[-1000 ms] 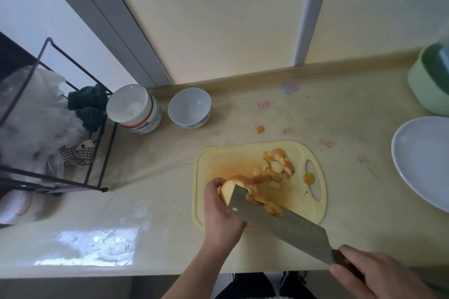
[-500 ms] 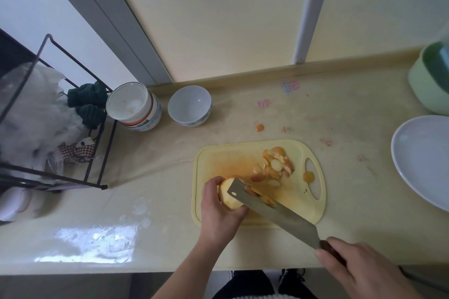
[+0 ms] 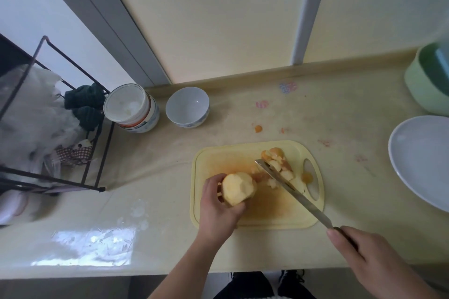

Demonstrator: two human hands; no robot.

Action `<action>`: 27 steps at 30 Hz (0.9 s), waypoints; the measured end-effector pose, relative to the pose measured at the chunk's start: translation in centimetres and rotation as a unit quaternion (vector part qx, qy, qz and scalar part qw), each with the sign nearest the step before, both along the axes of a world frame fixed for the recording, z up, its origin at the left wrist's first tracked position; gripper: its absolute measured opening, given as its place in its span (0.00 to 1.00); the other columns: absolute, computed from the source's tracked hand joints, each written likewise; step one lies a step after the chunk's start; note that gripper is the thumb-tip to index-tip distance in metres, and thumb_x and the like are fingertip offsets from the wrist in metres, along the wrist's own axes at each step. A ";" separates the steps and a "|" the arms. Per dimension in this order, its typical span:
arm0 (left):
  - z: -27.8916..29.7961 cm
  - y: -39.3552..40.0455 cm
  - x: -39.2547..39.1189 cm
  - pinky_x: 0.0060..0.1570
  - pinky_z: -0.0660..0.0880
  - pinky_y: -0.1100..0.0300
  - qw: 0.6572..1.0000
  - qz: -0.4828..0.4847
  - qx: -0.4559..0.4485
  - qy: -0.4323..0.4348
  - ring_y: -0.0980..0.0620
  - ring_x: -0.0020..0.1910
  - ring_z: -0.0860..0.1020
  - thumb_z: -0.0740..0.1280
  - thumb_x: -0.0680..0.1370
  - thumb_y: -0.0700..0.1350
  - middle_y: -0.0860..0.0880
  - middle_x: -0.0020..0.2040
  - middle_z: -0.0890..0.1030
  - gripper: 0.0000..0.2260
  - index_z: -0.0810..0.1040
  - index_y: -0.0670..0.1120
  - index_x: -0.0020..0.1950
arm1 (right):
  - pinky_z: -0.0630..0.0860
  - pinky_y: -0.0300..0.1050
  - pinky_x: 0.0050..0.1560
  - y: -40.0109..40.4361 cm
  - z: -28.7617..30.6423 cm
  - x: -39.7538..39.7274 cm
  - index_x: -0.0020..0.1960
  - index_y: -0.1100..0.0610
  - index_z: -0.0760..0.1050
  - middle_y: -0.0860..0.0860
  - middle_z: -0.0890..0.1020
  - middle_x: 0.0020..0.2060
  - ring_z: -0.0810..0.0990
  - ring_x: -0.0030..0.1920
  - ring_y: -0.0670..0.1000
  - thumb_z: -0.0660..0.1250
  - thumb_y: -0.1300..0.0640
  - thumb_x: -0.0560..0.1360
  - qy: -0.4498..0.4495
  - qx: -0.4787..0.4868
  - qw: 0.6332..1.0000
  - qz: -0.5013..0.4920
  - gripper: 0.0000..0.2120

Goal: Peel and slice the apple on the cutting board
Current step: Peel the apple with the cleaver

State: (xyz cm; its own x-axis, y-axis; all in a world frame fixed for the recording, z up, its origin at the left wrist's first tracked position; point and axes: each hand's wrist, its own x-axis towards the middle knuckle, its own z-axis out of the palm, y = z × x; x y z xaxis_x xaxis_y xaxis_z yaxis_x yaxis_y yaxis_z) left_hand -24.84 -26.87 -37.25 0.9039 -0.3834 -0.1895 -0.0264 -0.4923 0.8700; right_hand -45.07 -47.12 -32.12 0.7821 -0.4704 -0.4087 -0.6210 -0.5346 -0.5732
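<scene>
A pale peeled apple (image 3: 237, 187) is gripped by my left hand (image 3: 220, 209) over the left part of the yellow cutting board (image 3: 226, 156). My right hand (image 3: 369, 261) holds the handle of a cleaver (image 3: 291, 192). Its blade runs edge-on up and left across the board, its tip among the pile of cut apple pieces (image 3: 277, 165) at the board's far right. The blade is apart from the whole apple.
A white bowl (image 3: 187, 107) and a stacked bowl with a lid (image 3: 131, 108) stand behind the board. A black wire rack (image 3: 73, 128) with bags fills the left. A white plate (image 3: 422, 160) and a green container (image 3: 427, 80) sit at the right edge.
The cleaver has left the apple and swung right, turning edge-on, with its tip now at the pile of pieces. My left hand has rolled the apple so its peeled side faces up.
</scene>
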 end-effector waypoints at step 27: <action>1.2 -0.3 -0.8 0.50 0.68 0.76 0.995 0.007 0.008 -0.095 0.68 0.54 0.74 0.76 0.62 0.47 0.58 0.54 0.76 0.26 0.75 0.53 0.59 | 0.73 0.39 0.34 0.8 1.2 -1.2 0.34 0.48 0.60 0.45 0.71 0.24 0.75 0.30 0.45 0.30 0.18 0.57 0.033 -0.137 0.981 0.135 0.37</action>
